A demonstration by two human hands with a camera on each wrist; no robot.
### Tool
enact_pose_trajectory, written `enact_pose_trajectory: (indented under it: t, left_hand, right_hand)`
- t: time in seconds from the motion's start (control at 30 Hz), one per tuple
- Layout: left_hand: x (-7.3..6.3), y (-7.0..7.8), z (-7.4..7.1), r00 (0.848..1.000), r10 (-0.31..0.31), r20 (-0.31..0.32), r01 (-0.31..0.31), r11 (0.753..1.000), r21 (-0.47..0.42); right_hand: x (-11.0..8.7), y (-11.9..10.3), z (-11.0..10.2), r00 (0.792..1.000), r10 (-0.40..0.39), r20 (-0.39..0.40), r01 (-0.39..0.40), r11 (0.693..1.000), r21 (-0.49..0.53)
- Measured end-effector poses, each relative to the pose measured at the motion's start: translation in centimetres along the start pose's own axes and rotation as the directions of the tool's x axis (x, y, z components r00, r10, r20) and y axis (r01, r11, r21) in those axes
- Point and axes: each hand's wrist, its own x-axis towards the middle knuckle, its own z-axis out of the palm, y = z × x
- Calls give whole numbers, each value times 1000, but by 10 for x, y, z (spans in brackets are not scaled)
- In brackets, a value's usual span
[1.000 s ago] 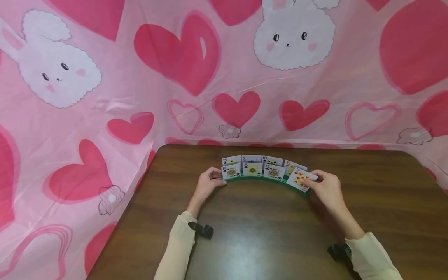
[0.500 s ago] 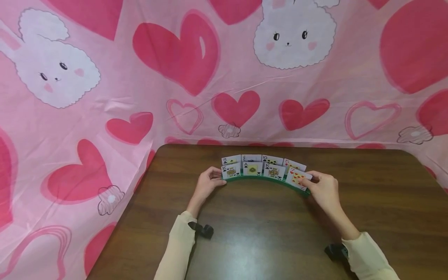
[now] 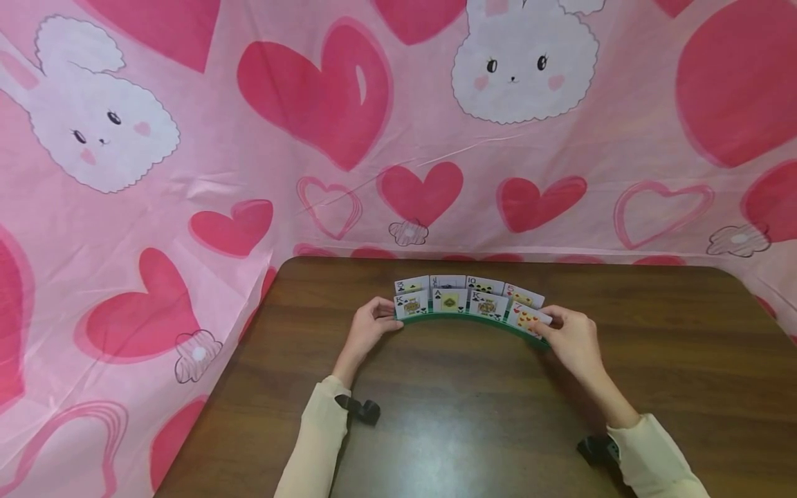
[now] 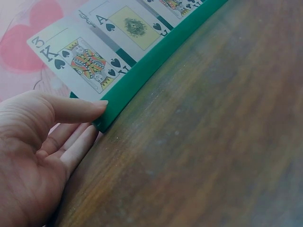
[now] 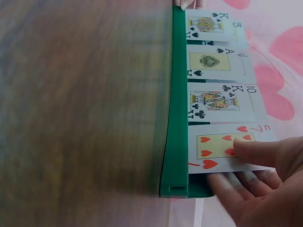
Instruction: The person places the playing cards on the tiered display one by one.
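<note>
A curved green card holder (image 3: 457, 317) stands on the table with two rows of playing cards. Its front row has the king of spades (image 4: 85, 64), ace of spades (image 4: 132, 28), king of clubs (image 5: 218, 101) and seven of hearts (image 5: 215, 146). Behind these, a three, a jack, a ten (image 3: 486, 283) and a red five (image 3: 524, 295) show at their upper parts. My left hand (image 3: 366, 328) grips the holder's left end, thumb in front and fingers behind. At the other end, my right hand (image 3: 575, 339) pinches the seven of hearts, whose lower edge meets the green front strip.
The brown wooden table (image 3: 448, 401) runs under both arms. A pink cloth (image 3: 280, 138) with hearts and rabbit faces hangs behind and to the left. A dark camera (image 3: 367, 413) is strapped to the left wrist, another dark camera (image 3: 598, 449) to the right.
My right hand has moved left and slightly down with the seven of hearts, which now stands lower in the holder and uncovers more of the five. The left hand has stayed put.
</note>
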Motion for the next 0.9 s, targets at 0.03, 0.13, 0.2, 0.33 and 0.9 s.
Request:
enact_pose_trajectory:
  t: [0.03, 0.13, 0.2, 0.33, 0.9]
  left_hand:
    - [0, 0, 0, 1000, 0, 2, 0, 1000, -2]
    - [0, 0, 0, 1000, 0, 4, 0, 1000, -9]
    - [0, 0, 0, 1000, -3, 5, 3, 1000, -14]
    - [0, 0, 0, 1000, 6, 3, -6, 1000, -12]
    - [1, -2, 0, 1000, 5, -4, -5, 1000, 4]
  right_hand:
    - [0, 0, 0, 1000, -12, 6, 12, 1000, -8]
    - [-1, 0, 1, 999, -32, 27, 32, 999, -21]
    - [-1, 0, 1, 999, -32, 28, 33, 999, -28]
    - [-1, 1, 1, 999, -29, 17, 30, 999, -36]
    - [-2, 1, 1, 994, -76, -80, 70, 995, -76]
